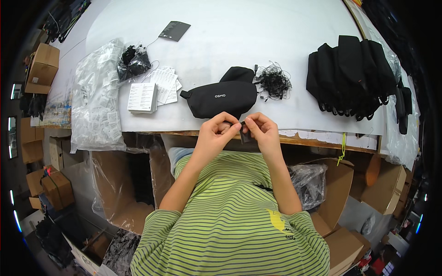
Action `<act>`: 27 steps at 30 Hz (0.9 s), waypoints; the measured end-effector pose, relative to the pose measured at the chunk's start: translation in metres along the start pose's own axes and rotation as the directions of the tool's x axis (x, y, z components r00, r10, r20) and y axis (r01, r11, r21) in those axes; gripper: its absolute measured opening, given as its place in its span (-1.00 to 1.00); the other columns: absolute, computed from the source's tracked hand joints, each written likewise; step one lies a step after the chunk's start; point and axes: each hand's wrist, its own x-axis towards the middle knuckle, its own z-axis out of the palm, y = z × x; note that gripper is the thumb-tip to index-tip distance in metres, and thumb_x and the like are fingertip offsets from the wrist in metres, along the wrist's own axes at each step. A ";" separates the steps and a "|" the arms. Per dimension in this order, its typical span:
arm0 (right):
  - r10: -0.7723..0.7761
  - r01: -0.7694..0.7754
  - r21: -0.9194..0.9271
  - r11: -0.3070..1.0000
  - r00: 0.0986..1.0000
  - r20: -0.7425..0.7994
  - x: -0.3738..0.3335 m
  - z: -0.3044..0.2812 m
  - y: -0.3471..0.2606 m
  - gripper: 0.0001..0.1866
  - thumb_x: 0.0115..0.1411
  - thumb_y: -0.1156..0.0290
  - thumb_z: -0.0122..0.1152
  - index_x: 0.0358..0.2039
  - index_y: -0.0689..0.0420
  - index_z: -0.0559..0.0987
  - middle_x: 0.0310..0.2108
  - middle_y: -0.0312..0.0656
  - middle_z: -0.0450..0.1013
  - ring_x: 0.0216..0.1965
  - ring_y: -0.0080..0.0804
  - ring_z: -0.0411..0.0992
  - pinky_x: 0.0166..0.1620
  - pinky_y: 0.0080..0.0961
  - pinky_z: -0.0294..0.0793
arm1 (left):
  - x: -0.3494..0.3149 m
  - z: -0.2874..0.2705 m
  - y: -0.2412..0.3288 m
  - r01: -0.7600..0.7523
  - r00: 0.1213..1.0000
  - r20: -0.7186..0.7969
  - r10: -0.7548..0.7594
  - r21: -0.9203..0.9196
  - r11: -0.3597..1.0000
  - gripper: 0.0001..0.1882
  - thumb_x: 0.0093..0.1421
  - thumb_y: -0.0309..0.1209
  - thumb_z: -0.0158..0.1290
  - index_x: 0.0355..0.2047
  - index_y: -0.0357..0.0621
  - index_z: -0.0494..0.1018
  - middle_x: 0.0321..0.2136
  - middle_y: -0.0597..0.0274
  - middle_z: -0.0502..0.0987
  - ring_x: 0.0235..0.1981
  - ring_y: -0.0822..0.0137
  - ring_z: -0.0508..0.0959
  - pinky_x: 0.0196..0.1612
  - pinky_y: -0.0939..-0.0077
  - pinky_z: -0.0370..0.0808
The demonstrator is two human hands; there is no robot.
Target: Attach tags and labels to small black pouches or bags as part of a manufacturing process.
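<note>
Just in front of the table's near edge, my left hand (219, 130) and my right hand (262, 132) meet, both closed in a fingertip pinch. Between them is a small dark flat piece (246, 135), partly covered by the fingers; its exact kind is hard to make out. Right behind the hands lies a black fabric pouch (221, 102) with light printing and a small end loop. Another black pouch (239, 74) is partly under it. A tangle of thin black tag strings (275, 82) sits to their right.
Left of the pouches are a stack of white printed cards (142, 97), a bag of black strings (133, 63) and a large clear plastic bag (97, 96). A dark card (175, 31) lies farther back. Several black pouches (347, 76) are heaped at right. Cardboard boxes (334, 193) stand below the table.
</note>
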 end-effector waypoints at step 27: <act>-0.538 0.536 -0.642 0.548 0.814 0.220 0.024 -0.012 -0.016 -0.81 -0.05 0.43 0.31 -0.38 0.13 0.53 -0.36 -0.25 0.41 -0.16 -0.29 0.34 -0.11 -0.42 0.31 | -0.004 -0.007 -0.010 -0.019 0.998 0.058 0.015 0.065 0.998 -0.92 0.14 -0.50 0.12 -0.41 -0.22 0.44 -0.68 0.53 0.32 -0.63 0.71 0.21 -0.53 0.77 0.15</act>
